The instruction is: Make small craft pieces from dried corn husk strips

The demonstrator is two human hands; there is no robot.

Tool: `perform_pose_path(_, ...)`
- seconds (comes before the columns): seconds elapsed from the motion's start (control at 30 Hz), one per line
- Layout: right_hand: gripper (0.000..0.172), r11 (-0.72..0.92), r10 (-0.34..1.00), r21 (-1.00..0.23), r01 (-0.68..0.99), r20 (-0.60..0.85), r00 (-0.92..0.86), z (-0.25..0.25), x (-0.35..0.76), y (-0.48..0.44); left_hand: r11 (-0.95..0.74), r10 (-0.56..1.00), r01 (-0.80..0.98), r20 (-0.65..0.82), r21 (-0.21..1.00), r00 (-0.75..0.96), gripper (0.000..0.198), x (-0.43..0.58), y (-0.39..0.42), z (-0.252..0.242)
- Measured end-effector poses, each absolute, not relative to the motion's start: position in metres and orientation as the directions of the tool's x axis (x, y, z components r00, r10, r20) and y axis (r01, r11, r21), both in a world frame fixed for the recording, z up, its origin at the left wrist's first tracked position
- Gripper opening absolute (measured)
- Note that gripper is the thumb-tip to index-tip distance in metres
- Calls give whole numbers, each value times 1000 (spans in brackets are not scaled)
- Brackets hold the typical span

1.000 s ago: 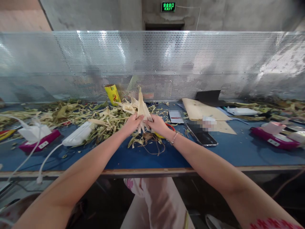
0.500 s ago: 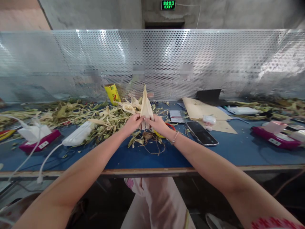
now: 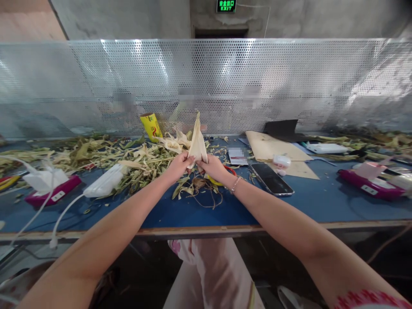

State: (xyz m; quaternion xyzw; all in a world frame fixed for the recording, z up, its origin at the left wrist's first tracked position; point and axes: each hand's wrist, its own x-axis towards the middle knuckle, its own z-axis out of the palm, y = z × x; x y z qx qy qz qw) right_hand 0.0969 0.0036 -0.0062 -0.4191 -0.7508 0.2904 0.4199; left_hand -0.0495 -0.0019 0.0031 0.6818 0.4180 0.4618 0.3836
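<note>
A blue tabletop (image 3: 231, 216) stands before a perforated metal panel (image 3: 212, 77). Near its middle a pale dry husk (image 3: 197, 143) is held tip upward above the surface, between both hands. The left hand (image 3: 179, 166) pinches its lower left side, thumb against fingers; the right hand (image 3: 213, 168) is closed on the lower right. Plant scraps (image 3: 151, 162) crowd the left. Plain blue shows along the wooden front edge (image 3: 206, 231) and between the phone (image 3: 272, 179) and the magenta power strip (image 3: 370, 189). Print on the yellow roll (image 3: 149, 127) is too small to read; the green sign (image 3: 226, 6) reads "EXIT".
</note>
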Motion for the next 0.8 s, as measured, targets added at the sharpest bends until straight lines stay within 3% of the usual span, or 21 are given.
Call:
perform_pose_path(0.17,22,472,881,-738,482,373,-292,-2,101,2,-302,937,177,257,937,238,19,-48,-4,4)
perform_pose_path(0.3,13,514,848,-782,353,401,-346,-1,101,-2,-293,949,217,255,931,187,21,-49,0,1)
perform_pose_path(0.37,18,532,837,-795,292,442,-322,-2,100,-3,-294,951,252,255,922,177,21,-50,1,1)
perform_pose_path(0.67,19,529,849,-724,442,451,-276,-4,97,0,-313,950,411,280,856,141,28,-48,-4,5)
perform_pose_path(0.8,16,502,864,-710,493,440,-246,-5,99,4,-328,944,373,291,868,153,28,-51,-2,1)
